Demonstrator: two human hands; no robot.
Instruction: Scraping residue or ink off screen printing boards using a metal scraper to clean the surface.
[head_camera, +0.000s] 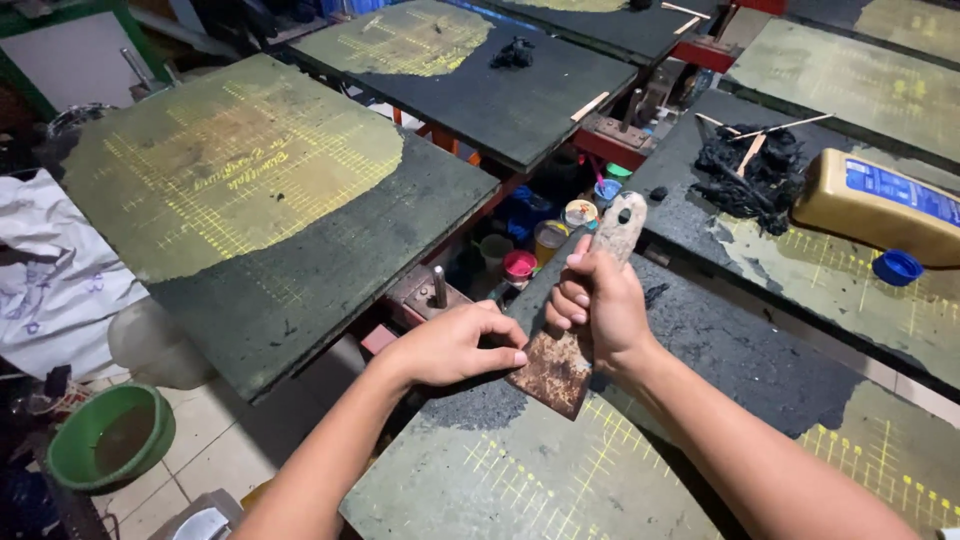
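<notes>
My right hand (600, 305) grips the pale, stained handle of a rusty scraper (556, 372), its wide blade pointing down onto the board (520, 470) in front of me. My left hand (455, 345) rests at the board's left edge, with the thumb touching the blade's corner. The board is yellow-green with grid lines, and a dark grey gummy layer covers its upper part around the blade.
Several similar boards fan out around a central hub, the largest at left (250, 200). A heap of black scrapings (745, 170) with wooden sticks, a tan jug lying on its side (880, 205) and a blue cap (897, 266) sit on the right board. Small pots (520, 265) stand below, with a green basin (110, 435) on the floor.
</notes>
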